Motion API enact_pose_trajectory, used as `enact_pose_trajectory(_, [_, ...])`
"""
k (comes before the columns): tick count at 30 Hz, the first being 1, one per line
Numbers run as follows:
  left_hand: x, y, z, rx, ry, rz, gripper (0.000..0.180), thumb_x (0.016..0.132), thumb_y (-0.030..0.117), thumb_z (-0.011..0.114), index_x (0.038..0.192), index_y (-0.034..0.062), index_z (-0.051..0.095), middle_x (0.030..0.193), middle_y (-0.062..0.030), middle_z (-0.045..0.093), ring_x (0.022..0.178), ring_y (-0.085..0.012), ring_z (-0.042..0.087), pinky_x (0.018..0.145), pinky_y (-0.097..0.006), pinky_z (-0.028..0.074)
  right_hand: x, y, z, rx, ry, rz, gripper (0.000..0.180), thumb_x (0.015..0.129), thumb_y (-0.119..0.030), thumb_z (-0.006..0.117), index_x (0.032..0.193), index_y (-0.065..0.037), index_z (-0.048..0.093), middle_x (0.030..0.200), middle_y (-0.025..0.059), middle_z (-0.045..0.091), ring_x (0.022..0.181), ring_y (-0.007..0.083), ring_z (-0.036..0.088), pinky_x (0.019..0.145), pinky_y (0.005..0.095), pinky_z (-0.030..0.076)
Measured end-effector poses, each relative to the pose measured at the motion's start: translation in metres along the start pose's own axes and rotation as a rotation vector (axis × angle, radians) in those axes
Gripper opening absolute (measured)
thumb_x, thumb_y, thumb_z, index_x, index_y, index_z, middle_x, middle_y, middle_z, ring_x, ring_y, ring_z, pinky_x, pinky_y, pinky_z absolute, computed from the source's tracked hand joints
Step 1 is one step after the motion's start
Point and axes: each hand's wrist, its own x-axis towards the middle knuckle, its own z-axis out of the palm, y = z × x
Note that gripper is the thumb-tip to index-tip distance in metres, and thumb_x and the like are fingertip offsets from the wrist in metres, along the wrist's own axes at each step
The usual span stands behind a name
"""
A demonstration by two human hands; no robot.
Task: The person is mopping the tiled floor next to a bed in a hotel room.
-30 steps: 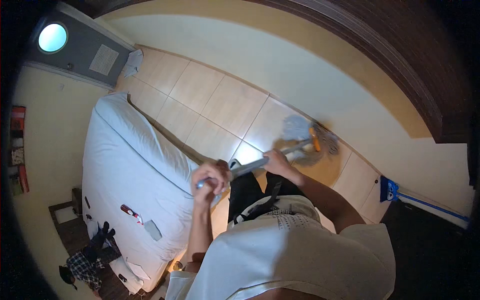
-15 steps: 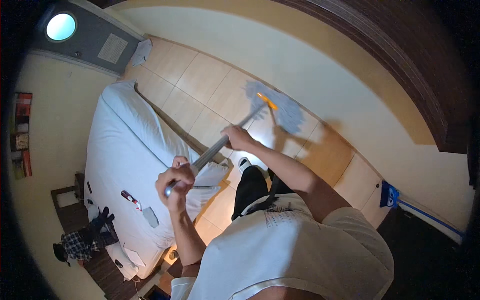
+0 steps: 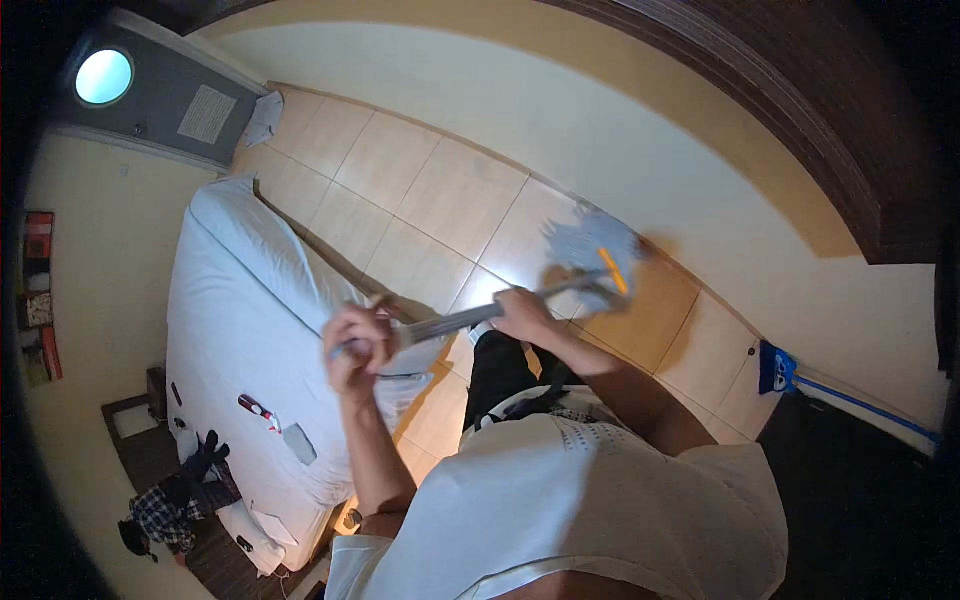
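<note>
Near the middle of the frame the left hand (image 3: 357, 343) is curled in a closed grip around the upper end of a grey mop handle (image 3: 470, 318), and the right hand (image 3: 522, 313) wraps its grip around the same handle further along, a little to the right. The handle runs from the left hand up and to the right, ending in a blurred grey mop head (image 3: 592, 250) with an orange bar across it, which lies on the tiled floor (image 3: 440, 190) in the upper middle of the frame, close to the pale wall (image 3: 640, 130). Both forearms rise from the lower edge, above a white shirt (image 3: 580, 510). To the left, a bed (image 3: 235, 330) with white sheets stretches down the frame, with a few small objects lying on its lower part. A dark door with a round window (image 3: 105, 77) stands in the upper left. A second mop with a blue head (image 3: 777, 368) leans low against the wall at the right.
</note>
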Motion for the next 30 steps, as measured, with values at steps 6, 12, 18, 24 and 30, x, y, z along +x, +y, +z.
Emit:
enact_pose_trajectory(6, [-0.037, -0.061, 0.041, -0.185, -0.130, -0.370, 0.013, 0.062, 0.006, 0.041, 0.068, -0.0035, 0.047, 0.053, -0.0054, 0.041, 0.043, -0.0083, 0.034, 0.042, -0.020, 0.029, -0.063, 0.067, -0.002, -0.149, 0.044, 0.210, 0.023, 0.068, -0.027, 0.053, 0.074, -0.006, 0.059, 0.072, 0.0169, 0.057, 0.075, 0.0338, 0.055, 0.067, 0.0414, 0.044])
enact_pose_trajectory(12, [-0.041, -0.007, 0.010, 0.035, 0.155, -0.263, 0.017, 0.066, 0.019, 0.042, 0.062, 0.0028, 0.042, 0.040, 0.0000, 0.030, 0.039, -0.0105, 0.028, 0.043, -0.024, 0.026, -0.020, 0.017, 0.020, -0.132, -0.066, 0.146, 0.022, 0.065, -0.027, 0.054, 0.068, -0.006, 0.059, 0.072, 0.0161, 0.058, 0.071, 0.0332, 0.056, 0.065, 0.0413, 0.045])
enact_pose_trajectory(18, [-0.049, 0.040, 0.000, 0.297, 0.195, 0.052, 0.018, 0.073, 0.017, 0.045, 0.062, 0.0034, 0.041, 0.045, -0.0005, 0.033, 0.044, -0.0093, 0.029, 0.044, -0.023, 0.024, 0.064, -0.040, 0.043, -0.092, 0.003, -0.328, 0.012, 0.058, -0.014, 0.058, 0.064, -0.005, 0.054, 0.073, 0.0135, 0.055, 0.077, 0.0312, 0.053, 0.066, 0.0398, 0.043])
enact_pose_trajectory(24, [-0.052, 0.001, 0.021, 0.699, 0.200, 0.022, 0.008, 0.065, 0.008, 0.045, 0.067, 0.0016, 0.049, 0.051, -0.0030, 0.045, 0.049, -0.0126, 0.042, 0.081, -0.032, 0.033, 0.127, -0.033, 0.045, -0.154, -0.004, -0.528, 0.015, 0.058, -0.011, 0.063, 0.069, -0.007, 0.053, 0.079, 0.0106, 0.054, 0.083, 0.0288, 0.050, 0.067, 0.0394, 0.044])
enact_pose_trajectory(30, [-0.048, 0.019, 0.002, 0.526, 0.244, 0.119, 0.012, 0.067, 0.013, 0.050, 0.072, 0.0019, 0.048, 0.043, 0.0006, 0.038, 0.041, -0.0081, 0.036, 0.083, -0.036, 0.031, 0.101, -0.048, 0.047, -0.048, 0.114, -0.525, 0.016, 0.059, -0.011, 0.062, 0.070, -0.007, 0.053, 0.080, 0.0106, 0.053, 0.085, 0.0287, 0.050, 0.068, 0.0393, 0.043])
